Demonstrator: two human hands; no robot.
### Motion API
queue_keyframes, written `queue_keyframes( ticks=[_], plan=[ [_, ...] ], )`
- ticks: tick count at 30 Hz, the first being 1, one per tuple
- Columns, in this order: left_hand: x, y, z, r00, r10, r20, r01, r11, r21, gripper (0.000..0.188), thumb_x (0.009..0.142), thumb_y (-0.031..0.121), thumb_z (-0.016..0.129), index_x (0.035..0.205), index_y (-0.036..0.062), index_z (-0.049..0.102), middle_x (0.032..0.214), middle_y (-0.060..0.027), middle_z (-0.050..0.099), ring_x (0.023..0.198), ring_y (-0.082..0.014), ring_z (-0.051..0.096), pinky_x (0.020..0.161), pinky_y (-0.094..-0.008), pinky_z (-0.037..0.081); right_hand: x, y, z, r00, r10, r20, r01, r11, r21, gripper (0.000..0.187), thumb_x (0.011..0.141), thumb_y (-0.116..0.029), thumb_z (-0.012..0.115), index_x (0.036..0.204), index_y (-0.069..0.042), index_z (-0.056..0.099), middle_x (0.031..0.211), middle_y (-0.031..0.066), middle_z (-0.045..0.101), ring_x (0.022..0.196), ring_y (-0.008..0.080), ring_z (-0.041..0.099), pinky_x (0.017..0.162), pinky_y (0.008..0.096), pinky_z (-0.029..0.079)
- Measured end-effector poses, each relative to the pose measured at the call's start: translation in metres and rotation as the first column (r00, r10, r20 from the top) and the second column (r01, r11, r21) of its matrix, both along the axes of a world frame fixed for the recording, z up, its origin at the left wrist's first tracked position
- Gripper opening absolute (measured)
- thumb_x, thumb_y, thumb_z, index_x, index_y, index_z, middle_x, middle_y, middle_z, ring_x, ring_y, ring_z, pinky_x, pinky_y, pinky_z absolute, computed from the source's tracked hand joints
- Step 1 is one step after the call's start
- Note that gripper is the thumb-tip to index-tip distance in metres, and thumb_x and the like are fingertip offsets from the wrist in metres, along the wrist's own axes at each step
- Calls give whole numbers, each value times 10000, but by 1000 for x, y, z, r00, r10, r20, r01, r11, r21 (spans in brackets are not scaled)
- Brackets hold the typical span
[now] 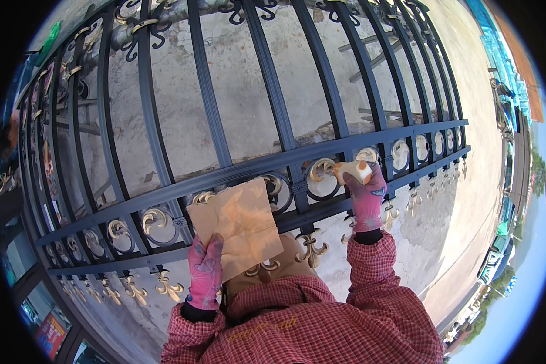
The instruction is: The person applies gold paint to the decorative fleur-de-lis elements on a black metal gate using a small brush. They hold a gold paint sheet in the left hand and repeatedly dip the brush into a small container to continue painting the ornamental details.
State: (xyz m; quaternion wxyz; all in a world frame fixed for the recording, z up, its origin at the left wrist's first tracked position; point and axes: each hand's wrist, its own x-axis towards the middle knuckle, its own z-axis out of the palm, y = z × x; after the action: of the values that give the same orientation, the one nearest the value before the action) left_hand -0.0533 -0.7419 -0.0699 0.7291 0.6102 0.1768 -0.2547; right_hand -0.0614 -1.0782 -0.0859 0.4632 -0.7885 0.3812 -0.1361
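Observation:
My left hand (205, 267), in a pink patterned glove, is closed on the lower left edge of a cardboard piece (239, 221) smeared with gold-orange paint. My right hand (369, 197), gloved alike, grips a whitish sponge (359, 172) with orange-brown stains. The sponge is at the ring band of a dark metal fence panel (258, 162), between two rings; whether it touches the metal I cannot tell. Left of it is a ring with a gold scroll (321, 170). The cardboard hides part of the band, including much of one ring.
Gold fleur-de-lis finials (312, 249) stick out along the panel's near edge. Long dark bars (270, 79) run away from me to more scrollwork. The panel lies above a pale concrete floor (236, 67), with metal supports (379, 60) showing beneath. Vehicles (491, 267) stand far right.

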Motion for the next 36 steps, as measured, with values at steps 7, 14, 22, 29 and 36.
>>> queue_keyframes(
  ticks=[7, 14, 22, 29, 36],
  plan=[
    [-15, 27, 7, 997, 72, -23, -72, 997, 2, 343, 917, 179, 538, 1225, 34, 496, 1029, -3, 570, 915, -91, 535, 798, -248, 449, -32, 19, 34, 924, -302, 233, 144, 842, 520, 384, 810, -138, 683, 1138, -35, 513, 1017, 73, 613, 855, 141, 613, 700, 234, 506],
    [-73, 78, 42, 946, 324, 28, -320, 943, -89, 423, 899, 239, 562, 1237, 2, 468, 1127, -78, 572, 972, -151, 580, 809, -283, 490, -31, 74, 57, 911, -245, 332, -258, 290, 922, 363, 877, -327, 594, 1131, -73, 536, 1022, 76, 627, 792, 168, 607, 617, 272, 488],
    [-207, 104, 97, 816, 576, -49, -558, 764, -324, 432, 902, 284, 571, 1231, 26, 464, 1098, -13, 551, 983, -111, 530, 858, -281, 452, -41, 211, 77, 868, 261, 423, -492, 326, 808, 460, 874, -117, 602, 1295, -81, 420, 1059, 79, 595, 756, 91, 604, 537, 166, 474],
    [-304, 158, 112, 714, 665, -218, -634, 482, -605, 478, 929, 249, 532, 1316, 15, 378, 1225, -81, 524, 1109, -184, 539, 938, -335, 466, -151, 378, 101, 205, 783, 587, -722, -284, 631, 465, 852, -127, 627, 1264, -35, 430, 1082, 83, 589, 921, 146, 610, 776, 269, 522],
    [-415, 281, 76, 555, 818, -152, -704, 364, -610, 522, 910, 245, 566, 1328, 10, 359, 1256, -114, 507, 1119, -223, 542, 940, -362, 475, -253, 548, 107, -280, 725, 629, -544, -660, 519, 473, 849, -123, 630, 1265, -28, 427, 1094, 86, 584, 935, 147, 604, 785, 273, 516]
  ],
)
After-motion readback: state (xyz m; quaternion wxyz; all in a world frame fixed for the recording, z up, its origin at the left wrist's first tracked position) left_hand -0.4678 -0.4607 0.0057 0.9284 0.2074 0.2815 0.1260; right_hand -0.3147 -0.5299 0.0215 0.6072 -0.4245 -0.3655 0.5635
